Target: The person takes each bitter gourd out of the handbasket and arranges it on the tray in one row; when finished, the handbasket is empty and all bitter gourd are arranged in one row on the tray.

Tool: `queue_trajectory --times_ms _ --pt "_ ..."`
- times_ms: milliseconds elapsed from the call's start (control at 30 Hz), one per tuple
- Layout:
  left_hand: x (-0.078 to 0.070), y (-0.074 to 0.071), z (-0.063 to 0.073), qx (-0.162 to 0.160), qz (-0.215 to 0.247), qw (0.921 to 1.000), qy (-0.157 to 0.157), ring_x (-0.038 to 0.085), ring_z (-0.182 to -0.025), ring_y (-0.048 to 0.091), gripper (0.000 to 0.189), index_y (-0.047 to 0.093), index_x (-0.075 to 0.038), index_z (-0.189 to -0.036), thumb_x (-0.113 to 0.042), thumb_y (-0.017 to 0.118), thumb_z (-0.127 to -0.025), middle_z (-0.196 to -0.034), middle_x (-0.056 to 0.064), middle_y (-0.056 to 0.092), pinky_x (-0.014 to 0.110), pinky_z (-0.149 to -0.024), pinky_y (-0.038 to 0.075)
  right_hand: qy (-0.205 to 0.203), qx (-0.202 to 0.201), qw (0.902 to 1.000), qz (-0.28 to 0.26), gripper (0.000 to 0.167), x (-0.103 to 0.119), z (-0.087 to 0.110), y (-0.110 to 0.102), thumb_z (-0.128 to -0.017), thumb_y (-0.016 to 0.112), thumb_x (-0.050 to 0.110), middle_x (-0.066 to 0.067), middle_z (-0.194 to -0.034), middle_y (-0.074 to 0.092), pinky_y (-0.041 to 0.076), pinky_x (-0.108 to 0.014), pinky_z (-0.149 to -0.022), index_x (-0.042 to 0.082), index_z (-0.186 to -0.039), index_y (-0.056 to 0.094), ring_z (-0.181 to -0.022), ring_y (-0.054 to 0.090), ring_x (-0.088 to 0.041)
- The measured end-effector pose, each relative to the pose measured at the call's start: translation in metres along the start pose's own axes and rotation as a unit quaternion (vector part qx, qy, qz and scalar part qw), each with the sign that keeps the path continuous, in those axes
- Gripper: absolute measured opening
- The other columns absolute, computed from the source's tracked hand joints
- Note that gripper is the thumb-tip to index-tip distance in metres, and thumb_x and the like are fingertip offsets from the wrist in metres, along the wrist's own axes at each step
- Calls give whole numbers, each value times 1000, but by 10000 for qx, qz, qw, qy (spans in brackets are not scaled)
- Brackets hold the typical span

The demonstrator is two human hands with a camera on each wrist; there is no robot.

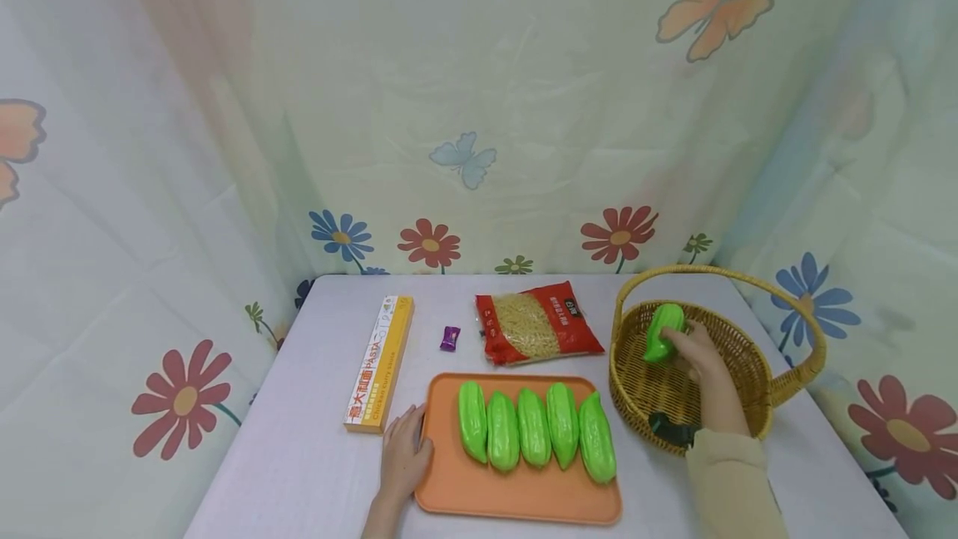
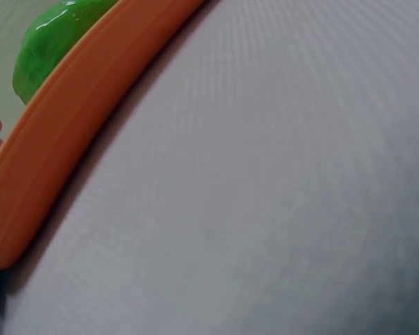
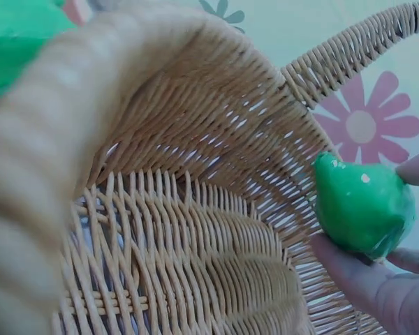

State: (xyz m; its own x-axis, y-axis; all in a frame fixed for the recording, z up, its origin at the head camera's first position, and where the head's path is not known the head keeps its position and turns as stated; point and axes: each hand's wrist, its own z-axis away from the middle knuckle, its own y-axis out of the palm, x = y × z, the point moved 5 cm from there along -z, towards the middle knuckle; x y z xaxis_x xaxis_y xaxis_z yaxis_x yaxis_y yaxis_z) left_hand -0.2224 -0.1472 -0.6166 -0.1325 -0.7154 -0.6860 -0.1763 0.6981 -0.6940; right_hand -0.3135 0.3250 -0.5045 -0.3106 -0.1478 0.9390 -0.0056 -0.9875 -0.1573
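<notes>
Inside the wicker basket point(image 1: 741, 339), my right hand point(image 1: 698, 352) holds a glossy green ridged vegetable point(image 1: 664, 331) between thumb and fingers. The right wrist view shows this vegetable point(image 3: 363, 206) above the basket's woven floor point(image 3: 181, 258). On the left, my left hand point(image 1: 404, 452) grips the left edge of an orange tray point(image 1: 516, 506), thumb over the rim. Several like green vegetables point(image 1: 534, 429) lie side by side on the tray. In the left wrist view the tray's side wall point(image 2: 77, 118) shows; the left fingers are out of sight there.
Behind the tray lies a red bag of pasta point(image 1: 535, 323), with a small purple wrapped candy point(image 1: 450, 338) to its left. Farther left is a long yellow-and-white pasta box point(image 1: 380, 364). The basket's tall handle point(image 1: 696, 270) arches over it. Printed curtains surround the table.
</notes>
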Motion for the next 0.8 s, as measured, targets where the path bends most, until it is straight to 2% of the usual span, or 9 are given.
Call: queue_trajectory --times_ms 267,333,567,800 --pt "-1 -1 0 54 84 9999 -54 20 -129 36 54 47 -11 -133 -13 57 -79 -132 3 50 41 -109 15 -62 -154 9999 28 85 9 13 5 -93 41 25 -39 -139 -4 41 -42 -94 -2 -136 -28 -125 25 -50" --pt "-1 -1 0 71 86 9999 -64 21 -129 36 54 47 -12 -133 -13 57 -80 -133 3 50 42 -109 14 -120 -171 9998 21 86 12 18 7 -93 41 25 -40 -139 -3 43 -40 -93 -2 -136 -28 -124 27 -50" --pt "-2 -2 0 86 58 9999 -84 22 -128 36 54 47 -12 -133 -12 57 -80 -133 3 50 44 -108 15 -318 -102 9989 -328 86 23 35 17 -93 41 21 -40 -139 -2 41 -41 -94 2 -136 -31 -125 23 -51" --pt "-2 -2 1 18 36 10000 -50 22 -128 37 53 47 -11 -132 -12 56 -80 -132 4 51 42 -108 15 -505 -103 9984 -240 85 29 48 24 -94 43 22 -40 -139 3 45 -32 -90 3 -138 -28 -124 27 -48"
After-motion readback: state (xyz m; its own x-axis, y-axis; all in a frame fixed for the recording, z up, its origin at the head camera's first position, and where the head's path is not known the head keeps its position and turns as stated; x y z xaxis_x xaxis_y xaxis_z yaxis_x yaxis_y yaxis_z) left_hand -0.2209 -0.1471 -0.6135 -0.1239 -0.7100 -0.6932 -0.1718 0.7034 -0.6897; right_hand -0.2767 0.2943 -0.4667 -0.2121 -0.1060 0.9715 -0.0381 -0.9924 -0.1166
